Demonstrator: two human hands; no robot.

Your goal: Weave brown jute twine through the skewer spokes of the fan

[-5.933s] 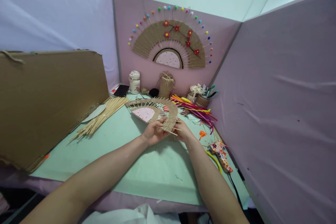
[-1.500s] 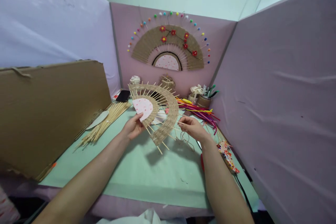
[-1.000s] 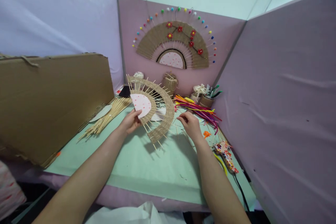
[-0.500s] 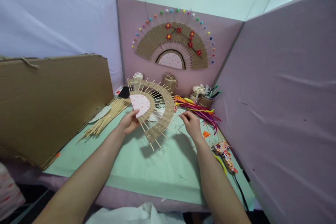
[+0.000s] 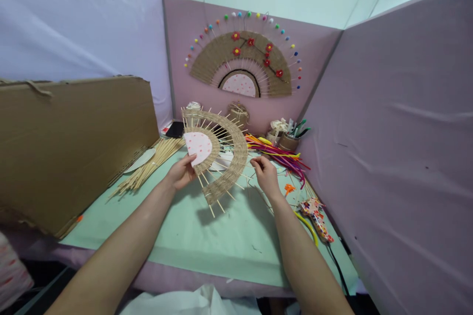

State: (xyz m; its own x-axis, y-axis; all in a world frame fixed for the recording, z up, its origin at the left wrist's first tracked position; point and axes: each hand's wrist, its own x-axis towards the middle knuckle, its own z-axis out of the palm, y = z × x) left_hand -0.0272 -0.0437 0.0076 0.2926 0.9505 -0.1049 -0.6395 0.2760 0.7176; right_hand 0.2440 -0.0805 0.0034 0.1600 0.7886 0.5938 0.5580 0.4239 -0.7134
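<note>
My left hand grips a half-round woven fan by its inner edge, thumb on the white panel with pink spots. Thin wooden sticks radiate from the panel through an inner and an outer band of brown twine, and their tips stick out past the rim. The fan is held tilted above the table. To the right of its rim, my right hand is closed in a pinch on a thin strand of twine, hard to make out at the fingertips. Part of the strand loops below that hand.
A finished fan with red flowers and pom-poms hangs on the back panel. Bamboo sticks and cardboard are at left. Pipe cleaners, a pen holder, yellow-handled tool and patterned glue gun lie right.
The fan has turned slightly in my left hand, its lower end shifting a little left and its rim a little right. My right hand has moved slightly left, still pinching.
</note>
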